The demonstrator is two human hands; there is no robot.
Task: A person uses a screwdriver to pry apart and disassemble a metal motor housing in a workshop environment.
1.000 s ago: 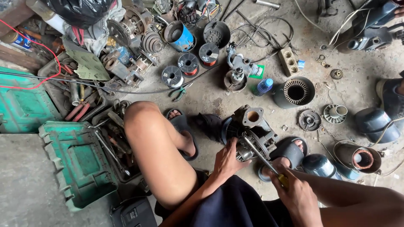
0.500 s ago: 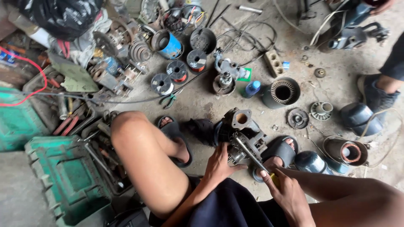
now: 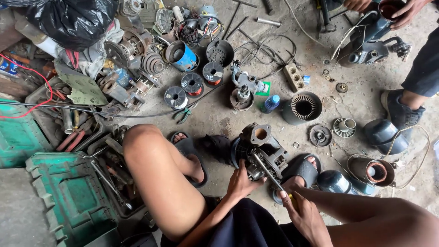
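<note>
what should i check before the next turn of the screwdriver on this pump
1. Left hand steadying the pump: ok, it grips the near side.
2. Right hand on the screwdriver handle: ok.
3. Tip seated in a screw: cannot tell, too small to see.
4. Pump braced: ok, it sits on the floor between both sandals.
5. Toes out of the shaft's line: not ok, the right foot lies just beside it.
</note>
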